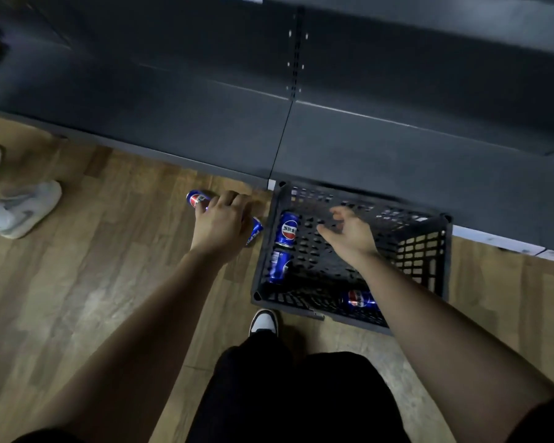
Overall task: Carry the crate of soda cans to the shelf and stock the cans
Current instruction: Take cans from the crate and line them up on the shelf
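A dark grey perforated plastic crate (424, 251) is set on the floor, with its far edge against the foot of the shelving. 3 blue metal soda cans with a red, white and blue emblem are seen lying on their sides inside it. The far left can (288, 230) and the near left can (279, 266) are lined up end to end along the left wall. The front can (360, 300) is lodged by the near wall and partly hidden by the right forearm.

2 more cans of the same kind are found outside the crate, just left of it. The far held can (196, 198) and the near held can (255, 232) show on either side of the left hand (221, 222), whose fingers are curled down over them. Whether these 2 are lifted or lie on the floor cannot be told. The right hand (349, 233) is held above the crate's inside with fingers loosely spread, and nothing is gripped in it.

In all, 5 cans and 1 crate are counted.

The floor (77, 282) is laid in light brown wood-look planks. A dark grey metal shelf (397, 155) runs across the top of the view. 1 black-and-white shoe (264, 322) and black trousers (301, 394) are seen below, and a pair of white sneakers (20, 209) stands at the left edge.
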